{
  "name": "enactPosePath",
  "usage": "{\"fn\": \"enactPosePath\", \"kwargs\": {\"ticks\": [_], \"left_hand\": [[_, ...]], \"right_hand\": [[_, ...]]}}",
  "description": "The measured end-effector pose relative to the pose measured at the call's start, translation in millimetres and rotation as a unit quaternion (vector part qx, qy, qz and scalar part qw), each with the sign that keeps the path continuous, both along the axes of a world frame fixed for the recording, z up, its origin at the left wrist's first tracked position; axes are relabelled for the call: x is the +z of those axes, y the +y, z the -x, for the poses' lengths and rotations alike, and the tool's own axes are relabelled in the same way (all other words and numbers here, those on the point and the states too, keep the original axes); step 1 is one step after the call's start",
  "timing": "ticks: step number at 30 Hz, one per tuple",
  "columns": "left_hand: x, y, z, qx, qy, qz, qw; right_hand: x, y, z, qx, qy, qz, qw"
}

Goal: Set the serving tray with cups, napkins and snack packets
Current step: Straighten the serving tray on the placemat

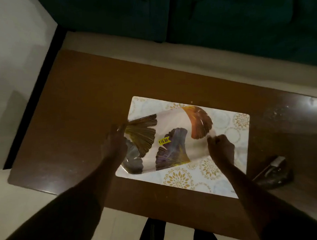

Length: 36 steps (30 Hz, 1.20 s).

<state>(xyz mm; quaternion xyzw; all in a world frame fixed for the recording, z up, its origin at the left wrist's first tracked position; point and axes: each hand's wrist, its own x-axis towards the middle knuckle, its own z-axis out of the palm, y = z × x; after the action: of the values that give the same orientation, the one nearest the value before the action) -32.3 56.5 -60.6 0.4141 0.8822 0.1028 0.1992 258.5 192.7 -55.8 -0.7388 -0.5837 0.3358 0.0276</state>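
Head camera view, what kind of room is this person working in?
Probably a home living room. A low brown wooden table stands beside a dark teal sofa on a pale floor, and both hands hold a leaf-patterned tray over a placemat.

View: a single head-worn wide-angle camera is looking steeply down.
Facing: it is pointing forward over the brown wooden table [78,102] toward a dark teal sofa [195,18] at the top edge.
Nearness: it is sitting close, both forearms reaching in from the bottom.
Centre: the pale rectangular placemat with gold floral medallions [226,126] is filling mid-frame.
Shared: only one view is showing.
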Motion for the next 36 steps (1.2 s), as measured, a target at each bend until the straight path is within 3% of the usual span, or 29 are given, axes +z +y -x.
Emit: {"fn": "enactPosePath", "kwargs": {"ticks": [5,9,13,15,17,22,29,32,36], "left_hand": [[9.1,59.8,-29.5,-0.127,0.045,0.039,0.99],[8.7,66.4,-35.5,-0.143,0.043,0.095,0.984],[18.1,69.5,-43.0,-0.139,0.089,0.105,0.981],[24.5,76.6,-51.4,-0.155,0.123,0.083,0.977],[32.1,87.7,-65.6,-0.173,0.125,0.058,0.975],[39.3,109.3,-127.9,-0.218,0.066,-0.008,0.974],[32.8,112.6,-210.8,-0.274,0.023,0.003,0.961],[32.9,112.6,-233.7,-0.278,0.016,0.024,0.96],[41.5,123.2,-263.3,-0.27,0.025,0.027,0.962]], "right_hand": [[-2.6,-26.4,-61.1,-0.015,-0.045,0.01,0.999],[1.0,-29.6,-70.7,0.014,-0.062,0.007,0.998],[26.5,-22.1,-64.8,0.045,-0.048,-0.104,0.992],[42.3,-12.8,-72.0,0.046,-0.11,-0.204,0.972],[55.3,-2.9,-86.4,-0.015,-0.171,-0.242,0.955],[62.1,-3.4,-137.8,-0.124,-0.177,-0.149,0.965],[44.5,-20.7,-163.8,-0.273,0.014,-0.008,0.962],[42.5,-17.6,-169.2,-0.215,0.014,-0.011,0.976],[42.3,-7.7,-179.0,-0.031,-0.001,-0.047,0.998]]}}
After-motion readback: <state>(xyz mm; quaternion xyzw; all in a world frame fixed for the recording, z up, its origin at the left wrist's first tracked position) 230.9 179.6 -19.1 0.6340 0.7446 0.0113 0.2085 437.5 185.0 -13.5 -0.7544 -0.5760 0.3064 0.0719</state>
